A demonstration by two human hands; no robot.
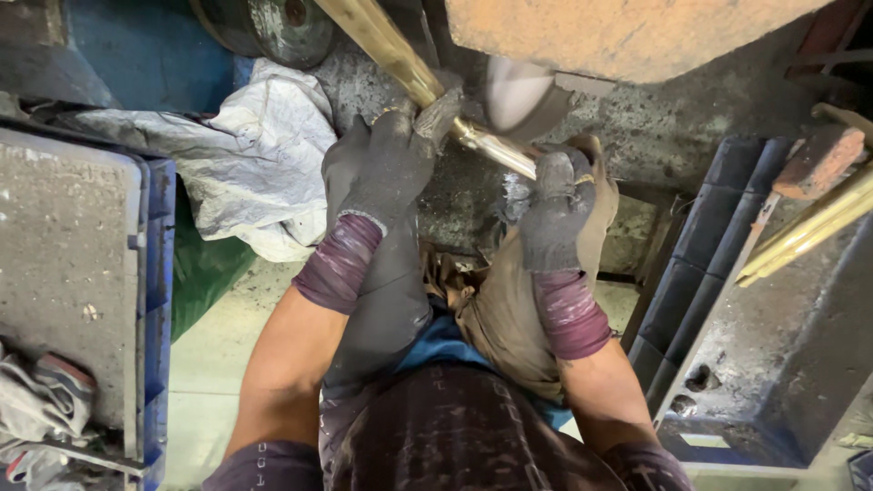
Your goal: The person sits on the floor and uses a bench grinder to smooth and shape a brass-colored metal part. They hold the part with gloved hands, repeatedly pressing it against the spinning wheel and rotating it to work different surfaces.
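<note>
My left hand point(386, 168), in a dark knit glove, has its grip clamped on the long brass rod point(400, 59); my right hand point(556, 205) clamps its lower end against the blurred buffing wheel point(518, 95). I judge the wheel could snag loose fabric or kick the smooth rod.

Gloved left hand point(386, 164) and right hand point(556, 205) gripping brass rod point(400, 59) against spinning buffing wheel point(518, 95), white sack point(259, 145) left
</note>
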